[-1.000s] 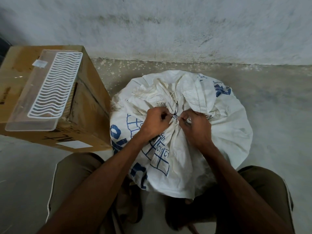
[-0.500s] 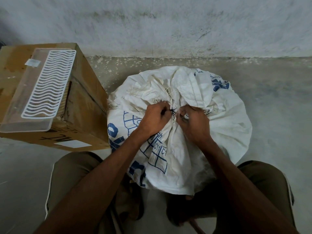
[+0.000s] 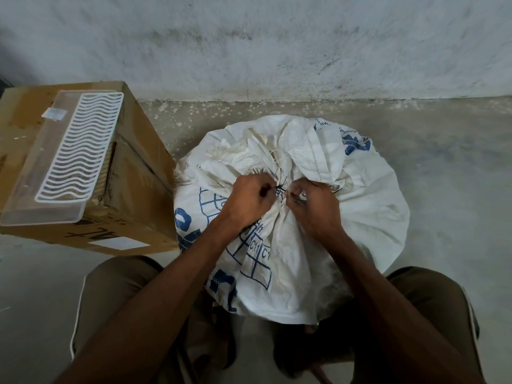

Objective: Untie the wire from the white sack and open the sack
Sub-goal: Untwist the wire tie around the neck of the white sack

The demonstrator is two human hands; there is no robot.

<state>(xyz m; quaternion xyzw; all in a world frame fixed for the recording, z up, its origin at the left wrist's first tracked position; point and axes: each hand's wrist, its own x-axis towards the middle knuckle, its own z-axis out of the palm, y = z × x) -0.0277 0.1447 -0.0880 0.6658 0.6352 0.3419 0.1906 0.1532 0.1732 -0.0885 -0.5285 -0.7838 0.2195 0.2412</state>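
Note:
A full white sack point(image 3: 368, 206) with blue print stands on the floor between my knees. Its mouth is gathered into a bunch at the top. A thin dark wire point(image 3: 280, 182) is twisted round that bunch. My left hand point(image 3: 245, 200) pinches the wire from the left with curled fingers. My right hand point(image 3: 313, 206) grips the gathered cloth and wire from the right. The hands almost touch at the knot, and the fingers hide most of the wire.
A cardboard box point(image 3: 133, 173) stands to the left, touching the sack, with a clear plastic tray point(image 3: 36, 173) holding a white wire rack point(image 3: 83, 145) on top. A stained wall point(image 3: 277, 45) rises just behind. Bare concrete floor point(image 3: 457, 167) lies to the right.
Both hands have stayed at the knot with small finger movements on the wire. The view has shifted slightly; the sack stays tied.

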